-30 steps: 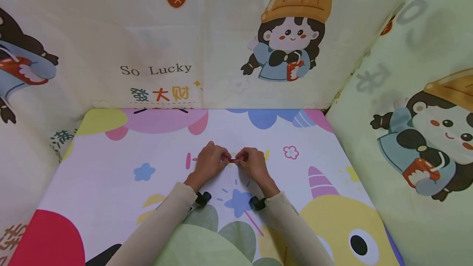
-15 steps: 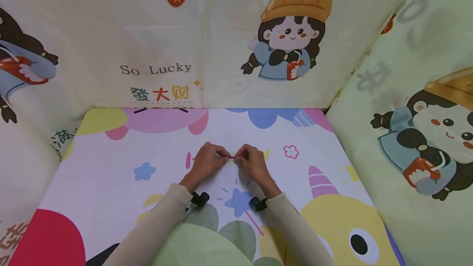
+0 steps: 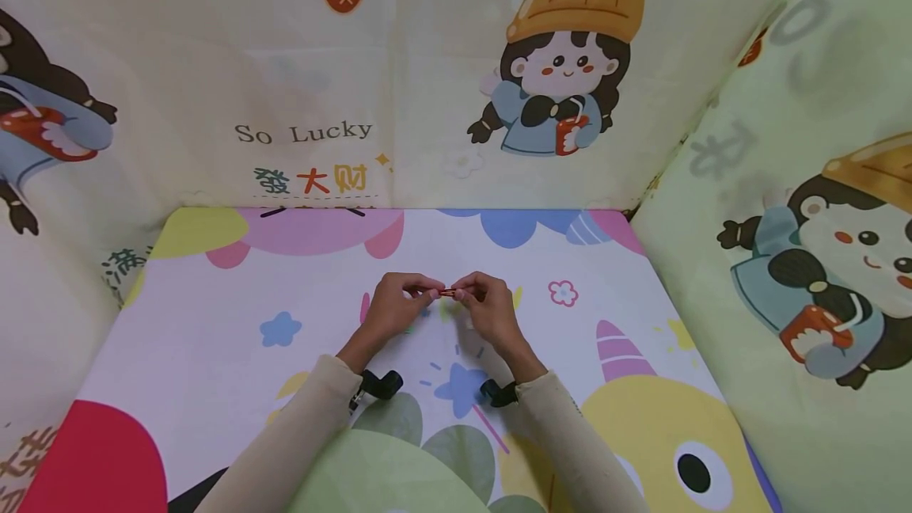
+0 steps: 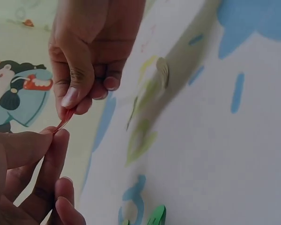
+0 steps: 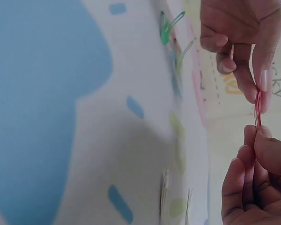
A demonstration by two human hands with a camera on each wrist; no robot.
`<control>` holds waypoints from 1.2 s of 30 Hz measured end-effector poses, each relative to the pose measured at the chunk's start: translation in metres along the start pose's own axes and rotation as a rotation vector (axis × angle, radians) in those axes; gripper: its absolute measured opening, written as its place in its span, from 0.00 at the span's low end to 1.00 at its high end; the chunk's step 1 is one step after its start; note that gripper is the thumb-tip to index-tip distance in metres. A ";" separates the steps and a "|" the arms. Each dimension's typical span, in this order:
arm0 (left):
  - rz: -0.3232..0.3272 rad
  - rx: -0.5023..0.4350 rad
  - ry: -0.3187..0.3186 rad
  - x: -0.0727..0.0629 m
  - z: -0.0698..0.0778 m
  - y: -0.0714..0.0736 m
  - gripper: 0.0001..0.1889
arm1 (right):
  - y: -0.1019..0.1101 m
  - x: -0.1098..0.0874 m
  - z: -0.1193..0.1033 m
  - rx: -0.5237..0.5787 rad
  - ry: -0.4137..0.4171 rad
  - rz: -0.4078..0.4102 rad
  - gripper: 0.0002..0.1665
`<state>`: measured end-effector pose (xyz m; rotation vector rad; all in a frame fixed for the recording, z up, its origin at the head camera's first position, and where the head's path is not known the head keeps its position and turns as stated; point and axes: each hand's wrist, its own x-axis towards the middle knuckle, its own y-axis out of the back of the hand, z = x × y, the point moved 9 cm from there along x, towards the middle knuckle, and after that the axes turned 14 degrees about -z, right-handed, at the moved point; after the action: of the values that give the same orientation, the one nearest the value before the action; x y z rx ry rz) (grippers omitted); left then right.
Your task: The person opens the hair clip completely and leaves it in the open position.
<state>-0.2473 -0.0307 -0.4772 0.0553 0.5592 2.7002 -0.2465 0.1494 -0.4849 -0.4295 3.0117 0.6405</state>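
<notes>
A small red snap hair clip point(image 3: 447, 292) is held between both hands over the middle of the table. My left hand point(image 3: 393, 305) pinches one end with thumb and forefinger. The other end sits between the thumb and fingers of my right hand point(image 3: 493, 313). In the left wrist view the red clip point(image 4: 63, 120) looks narrow, its ends covered by fingertips. From the right wrist view, the clip point(image 5: 257, 111) shows thin, slightly parted strips. Below the hands lie a green hair clip point(image 5: 166, 33) with its parts spread and a pale cream clip point(image 4: 163, 72).
More slim clips lie on the table, including a pale one point(image 5: 164, 193), partly hidden by my hands in the head view. The printed tabletop point(image 3: 214, 370) meets patterned cloth walls at the back point(image 3: 427, 101) and right point(image 3: 712, 275).
Both hands have moved a little up and forward with the red clip. My left wrist has shifted left and its fingers reach straighter toward the clip.
</notes>
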 end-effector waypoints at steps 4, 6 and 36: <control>0.000 -0.121 0.022 -0.004 -0.003 0.000 0.09 | 0.000 0.000 -0.004 0.038 0.013 -0.007 0.03; 0.004 -0.177 0.036 -0.006 -0.005 0.000 0.09 | 0.000 0.000 -0.005 0.056 0.017 -0.008 0.03; 0.051 -0.418 0.067 -0.014 -0.017 -0.002 0.10 | -0.008 -0.001 -0.015 0.196 0.025 -0.034 0.04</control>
<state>-0.2353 -0.0404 -0.4927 -0.1345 0.0024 2.8183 -0.2434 0.1370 -0.4744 -0.4792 3.0432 0.3360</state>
